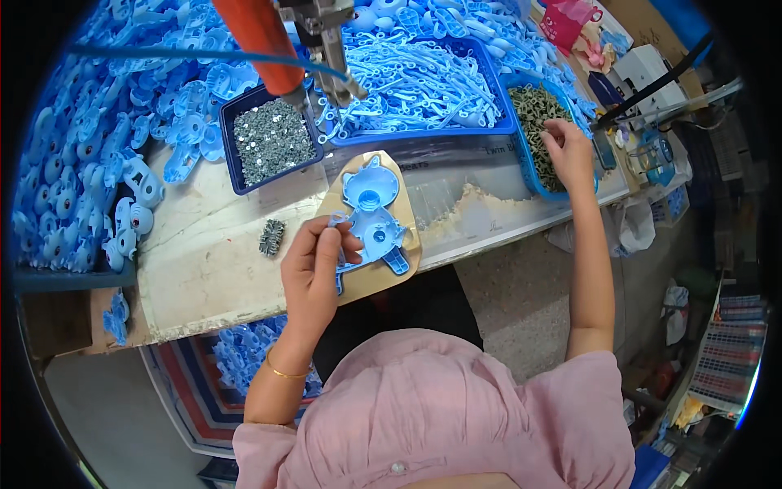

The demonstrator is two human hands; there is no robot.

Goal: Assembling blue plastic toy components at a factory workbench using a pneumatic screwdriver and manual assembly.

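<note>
My left hand (pixel 312 259) is closed on a slim light-blue plastic piece (pixel 337 218) with a looped end. It is held over an animal-shaped blue plastic shell half (pixel 376 218), which lies hollow side up in a tan fixture (pixel 406 281) at the table's front edge. On the right, my right hand (pixel 573 159) is over a light-blue basket (pixel 531 175) of small brownish-green parts (pixel 533 114). Its thumb and fingertips are pinched together, and whatever is between them is too small to make out.
A dark blue bin of small metal screws (pixel 273 143) stands behind the fixture, beside a blue tray of looped pieces (pixel 415 90). An orange tool (pixel 261 41) and metal machine head (pixel 330 49) hang above. Blue shells (pixel 73 155) pile left; a small metallic cluster (pixel 271 237) lies nearby.
</note>
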